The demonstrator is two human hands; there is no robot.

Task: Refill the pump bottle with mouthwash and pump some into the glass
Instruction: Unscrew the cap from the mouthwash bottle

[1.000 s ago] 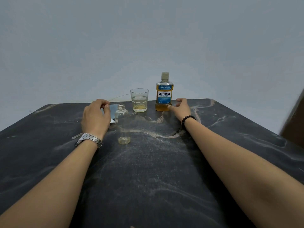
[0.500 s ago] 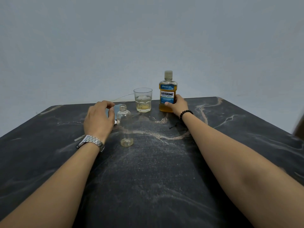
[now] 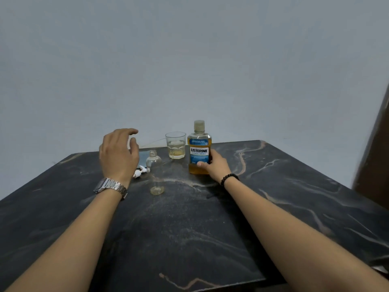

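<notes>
A mouthwash bottle (image 3: 199, 148) with amber liquid, a blue label and its cap on stands upright on the dark marble table (image 3: 189, 228). My right hand (image 3: 214, 165) grips its lower right side. A small clear pump bottle (image 3: 155, 171) stands uncapped in the middle, nearly empty with a little yellow liquid at the bottom. Its white pump head (image 3: 140, 172) lies on the table just left of it. My left hand (image 3: 119, 155) hovers above the pump head, fingers loosely spread, holding nothing. A clear glass (image 3: 175, 145) with a little yellowish liquid stands behind, left of the mouthwash bottle.
A thin clear tube (image 3: 153, 142) arcs behind the glass near the table's far edge. A flat bluish object (image 3: 144, 157) lies partly hidden behind my left hand. A brown surface (image 3: 376, 154) rises at the right edge of view.
My right hand reached the mouthwash bottle and closed round its lower side. My left hand lifted off the pump head, which now lies uncovered on the table.
</notes>
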